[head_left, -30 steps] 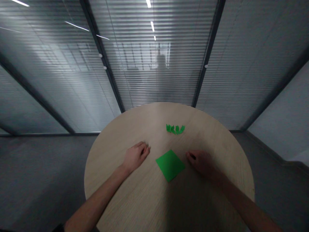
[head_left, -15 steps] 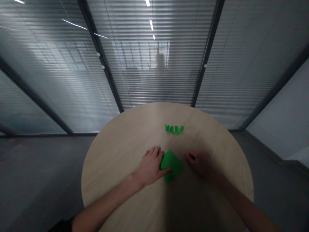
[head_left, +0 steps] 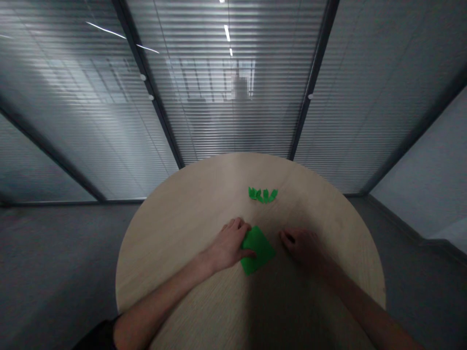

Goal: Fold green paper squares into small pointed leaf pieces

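A square sheet of green paper (head_left: 260, 245) lies on the round wooden table, turned so a corner points away from me. My left hand (head_left: 229, 245) has hold of its left side, thumb across the top face and the other fingers bent near the far left edge. To the right of the sheet, apart from it, my right hand (head_left: 299, 243) rests on the table with thumb and forefinger pinched together. Whether anything is between those fingertips is too dark to see. Beyond both hands sit several small folded green paper pieces (head_left: 265, 195) in a row.
The round table (head_left: 164, 223) has a curved edge on every visible side. Past it stands a glass partition with blinds (head_left: 237, 131) and dark frame posts, showing a blurred reflection. A white wall (head_left: 430, 180) rises at the right, and grey carpet (head_left: 65, 253) surrounds the table.
My left hand has drawn its thumb back to the left across the green paper, and the sheet has shifted slightly left. My right hand stays put. The view has moved a little.
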A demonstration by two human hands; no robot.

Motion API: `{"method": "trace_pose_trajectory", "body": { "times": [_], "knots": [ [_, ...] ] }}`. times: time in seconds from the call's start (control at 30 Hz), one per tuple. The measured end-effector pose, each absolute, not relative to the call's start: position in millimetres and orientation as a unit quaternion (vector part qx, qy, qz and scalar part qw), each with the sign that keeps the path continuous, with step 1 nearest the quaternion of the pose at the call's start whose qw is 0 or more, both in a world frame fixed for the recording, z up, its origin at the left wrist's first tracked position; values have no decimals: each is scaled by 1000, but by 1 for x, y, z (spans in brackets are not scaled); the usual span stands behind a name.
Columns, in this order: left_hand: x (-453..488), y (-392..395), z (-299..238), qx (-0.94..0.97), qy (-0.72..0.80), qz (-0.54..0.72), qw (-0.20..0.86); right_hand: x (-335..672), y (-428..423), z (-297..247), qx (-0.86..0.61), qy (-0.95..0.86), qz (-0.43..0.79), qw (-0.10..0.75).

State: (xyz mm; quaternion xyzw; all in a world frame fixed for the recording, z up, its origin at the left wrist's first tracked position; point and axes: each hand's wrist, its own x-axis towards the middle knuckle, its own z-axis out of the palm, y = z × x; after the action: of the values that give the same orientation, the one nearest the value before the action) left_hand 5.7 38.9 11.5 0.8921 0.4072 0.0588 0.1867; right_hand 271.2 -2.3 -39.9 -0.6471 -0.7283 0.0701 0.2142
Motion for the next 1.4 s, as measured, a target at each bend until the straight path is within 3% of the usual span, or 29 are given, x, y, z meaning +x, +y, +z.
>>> {"method": "trace_pose_trajectory", "body": {
  "times": [0.7,1.0,1.1,1.4],
  "knots": [
    [2,55,1,833,372,175,370,272,-1,-36,-645,-703,121,275],
    [0,60,-6,815,352,208,410,232,7,-16,-564,-713,268,318],
    [-2,60,-6,809,350,212,423,226,18,-12,-517,-701,378,314],
    [-7,69,-13,733,363,273,506,234,22,-22,-531,-640,419,364]
  ]
}}
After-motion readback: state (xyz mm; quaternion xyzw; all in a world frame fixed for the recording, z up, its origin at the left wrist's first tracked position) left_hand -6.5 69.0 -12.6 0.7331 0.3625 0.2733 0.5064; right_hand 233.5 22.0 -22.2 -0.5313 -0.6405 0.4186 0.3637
